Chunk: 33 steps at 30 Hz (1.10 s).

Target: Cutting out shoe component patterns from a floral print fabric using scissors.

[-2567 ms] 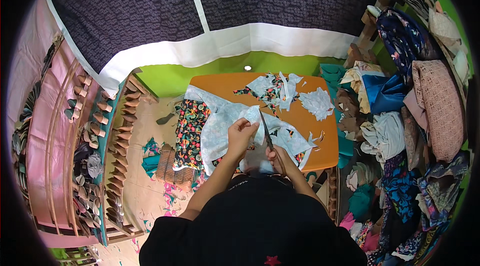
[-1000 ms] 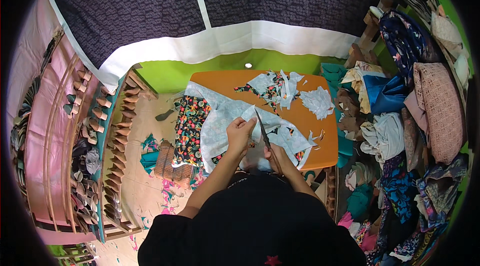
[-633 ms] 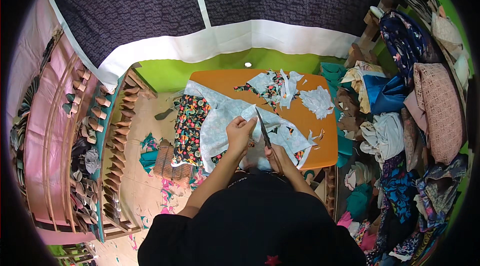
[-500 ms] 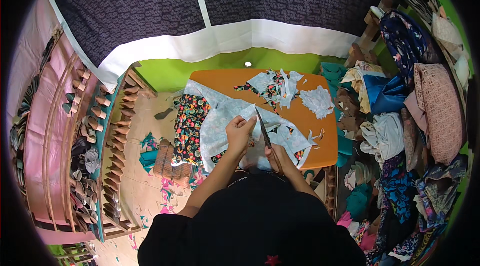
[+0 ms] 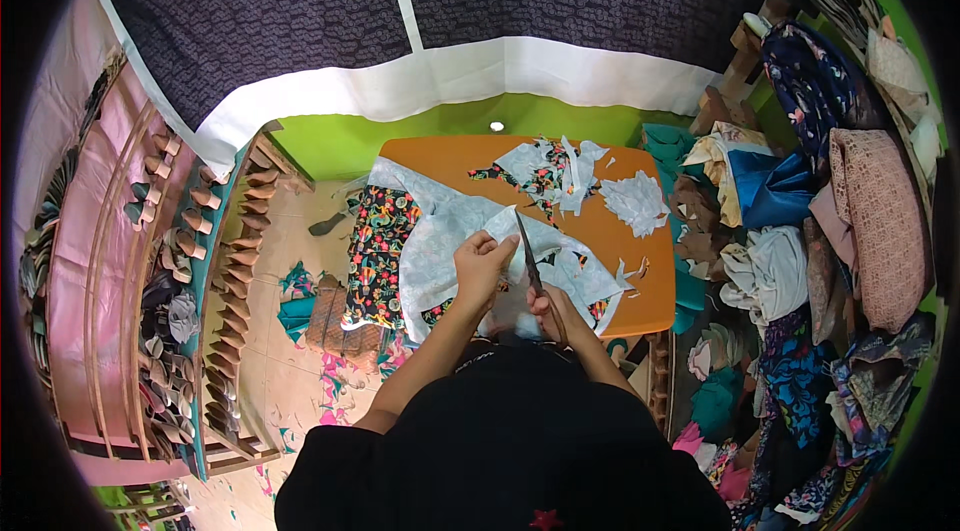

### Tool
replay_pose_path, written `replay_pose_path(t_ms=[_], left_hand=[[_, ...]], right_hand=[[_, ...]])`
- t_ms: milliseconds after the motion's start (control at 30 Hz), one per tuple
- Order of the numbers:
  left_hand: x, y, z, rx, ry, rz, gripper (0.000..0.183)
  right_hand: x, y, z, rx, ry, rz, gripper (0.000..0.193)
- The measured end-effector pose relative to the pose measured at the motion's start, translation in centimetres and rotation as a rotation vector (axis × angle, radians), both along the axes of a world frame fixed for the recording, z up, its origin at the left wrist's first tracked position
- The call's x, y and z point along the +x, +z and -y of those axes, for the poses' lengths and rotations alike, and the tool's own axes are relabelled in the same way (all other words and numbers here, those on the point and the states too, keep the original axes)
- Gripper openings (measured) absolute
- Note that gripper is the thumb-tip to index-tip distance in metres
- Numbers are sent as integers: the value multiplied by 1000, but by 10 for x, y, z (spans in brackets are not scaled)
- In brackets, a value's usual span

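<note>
A large floral cloth with a pale backing is spread over an orange table, its black printed side showing where it hangs over the left end. My left hand is closed in a pinch on a pale piece of this cloth; how much it grips is hidden by the fingers. In my right hand is a pair of dark scissors, blades pointing up and away, the tip just right of my left fingertips. Whether the blades touch the cloth I cannot tell.
Cut floral scraps and a heap of pale pieces lie at the table's far right. Stacked fabrics crowd the right side. Wooden racks with shoe-shaped forms stand left. Scraps litter the floor.
The scissors and both hands have shifted very slightly to the right. The cloth and the cut pieces lie as before.
</note>
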<state>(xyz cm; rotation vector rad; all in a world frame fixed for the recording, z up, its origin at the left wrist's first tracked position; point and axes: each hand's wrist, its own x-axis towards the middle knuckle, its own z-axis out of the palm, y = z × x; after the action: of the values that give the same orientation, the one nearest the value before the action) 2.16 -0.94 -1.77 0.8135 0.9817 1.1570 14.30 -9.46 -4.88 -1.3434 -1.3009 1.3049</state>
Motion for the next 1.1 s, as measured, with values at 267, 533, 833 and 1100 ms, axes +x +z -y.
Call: replay_pose_path(t_ms=[267,533,833,1100], left_hand=[[1,-6,0,30,25,-41,27],[0,-4,0,25,36,-43,27],[-5,-1,-2,-1,27,-18,25],[-6,4,-2,-13,-28,-25,23]], right_hand=[[-1,9,0,-48,27,-8,77],[-1,-2,-3,23,6,111,75],[-5,12,-4,106,-45,276,75],[-5,5,-7,100,-32,181,74]])
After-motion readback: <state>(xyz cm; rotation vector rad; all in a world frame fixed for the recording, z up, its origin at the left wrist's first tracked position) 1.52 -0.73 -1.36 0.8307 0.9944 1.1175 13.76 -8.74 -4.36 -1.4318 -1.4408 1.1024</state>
